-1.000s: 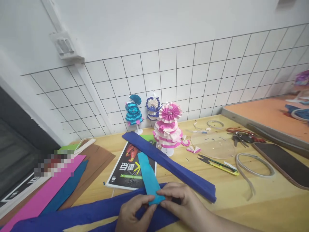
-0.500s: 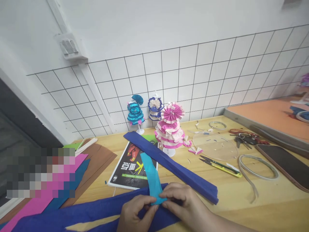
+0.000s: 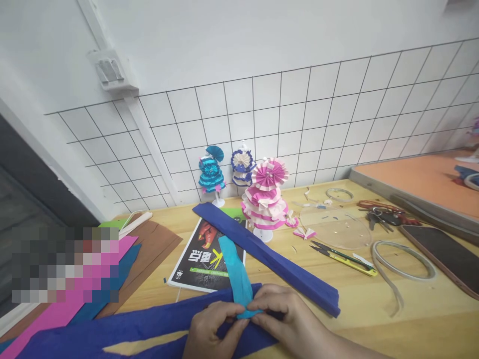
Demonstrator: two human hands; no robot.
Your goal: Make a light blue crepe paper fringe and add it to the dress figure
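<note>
A turquoise paper strip (image 3: 236, 271) stretches away from me, its near end folded and pinched between both hands. My left hand (image 3: 216, 326) is closed on the left side of that end, thumb below and fingers above. On the right side, my right hand (image 3: 286, 314) pinches the same folded edge. Under the hands lies dark blue crepe paper (image 3: 149, 319). Another long, folded dark blue paper strip (image 3: 277, 259) crosses behind, over a black printed booklet (image 3: 202, 259). The far end of the turquoise strip rests over the booklet.
Pleated paper dress figures in pink (image 3: 264, 204), turquoise (image 3: 212, 174) and blue-white (image 3: 242, 167) stand by the wall grid. Yellow thread snips (image 3: 348, 259), a tape roll (image 3: 406, 262), keys (image 3: 381, 217) and a phone (image 3: 441, 254) lie right. Coloured sheets, one pink (image 3: 75, 304), lie left.
The near end of the turquoise strip is folded over further, showing a narrow flap between the fingers. Both hands stay pinched on it. The view has shifted slightly.
</note>
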